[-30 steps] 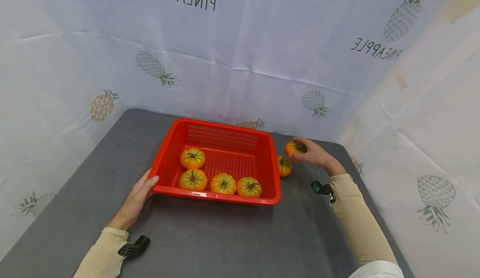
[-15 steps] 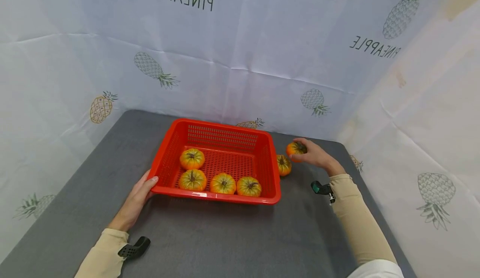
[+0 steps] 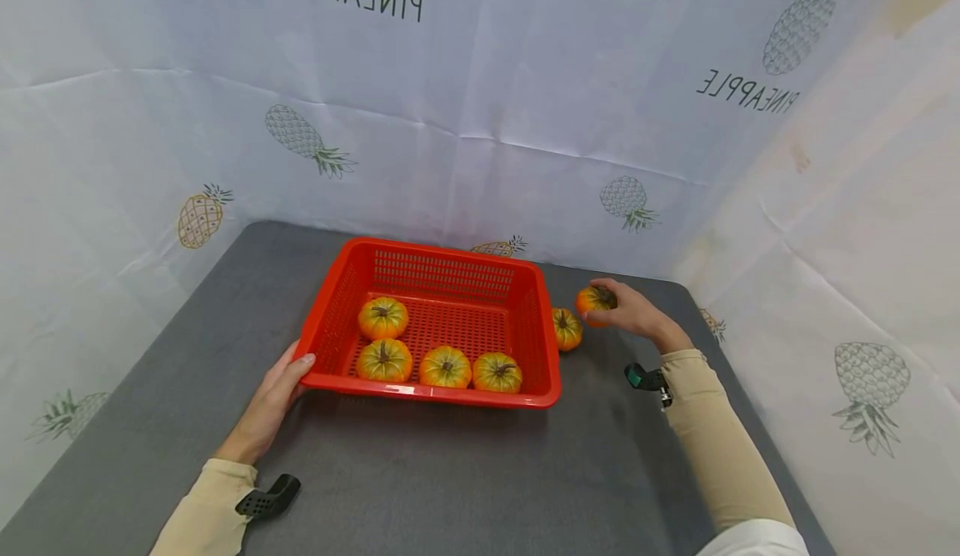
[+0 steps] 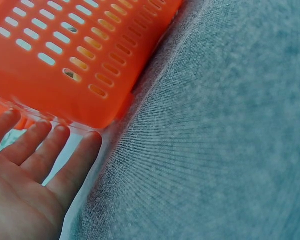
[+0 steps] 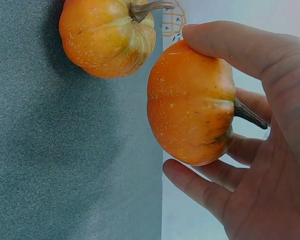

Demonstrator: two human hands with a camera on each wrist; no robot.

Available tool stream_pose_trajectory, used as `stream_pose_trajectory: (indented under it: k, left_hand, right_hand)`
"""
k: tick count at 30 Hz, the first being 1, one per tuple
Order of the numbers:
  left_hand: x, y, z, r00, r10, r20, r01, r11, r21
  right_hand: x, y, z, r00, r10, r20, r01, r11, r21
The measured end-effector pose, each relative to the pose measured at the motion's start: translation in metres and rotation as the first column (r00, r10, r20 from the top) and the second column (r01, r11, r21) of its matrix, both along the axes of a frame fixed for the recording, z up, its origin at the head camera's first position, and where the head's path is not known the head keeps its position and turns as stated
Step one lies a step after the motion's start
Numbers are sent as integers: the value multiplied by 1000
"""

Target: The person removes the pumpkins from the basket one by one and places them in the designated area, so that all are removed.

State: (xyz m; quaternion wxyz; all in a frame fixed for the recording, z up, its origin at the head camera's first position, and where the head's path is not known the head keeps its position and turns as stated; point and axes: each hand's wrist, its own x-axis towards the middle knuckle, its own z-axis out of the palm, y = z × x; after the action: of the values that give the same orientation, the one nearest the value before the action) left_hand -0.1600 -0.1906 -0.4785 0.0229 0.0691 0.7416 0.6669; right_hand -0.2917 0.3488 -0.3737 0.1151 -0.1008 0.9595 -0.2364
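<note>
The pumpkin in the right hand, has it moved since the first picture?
Just a little: the right hand and its held pumpkin shifted right, away from the red basket. Nothing was grabbed or let go. The left hand, red basket, four pumpkins inside and outside pumpkin stayed put.

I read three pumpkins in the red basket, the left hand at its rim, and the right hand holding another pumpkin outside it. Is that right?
The count is wrong: the head view shows four pumpkins in the red basket, not three. The rest stands: left hand at its rim, right hand holding another pumpkin outside it.
</note>
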Motion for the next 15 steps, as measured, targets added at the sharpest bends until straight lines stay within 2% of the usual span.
stream_pose_trajectory:
  k: [15]
  left_hand:
    - [0,0,-1,1000,-2,-15,2,1000,5]
  right_hand:
    - [4,6,-5,1000,-2,-23,2,999,33]
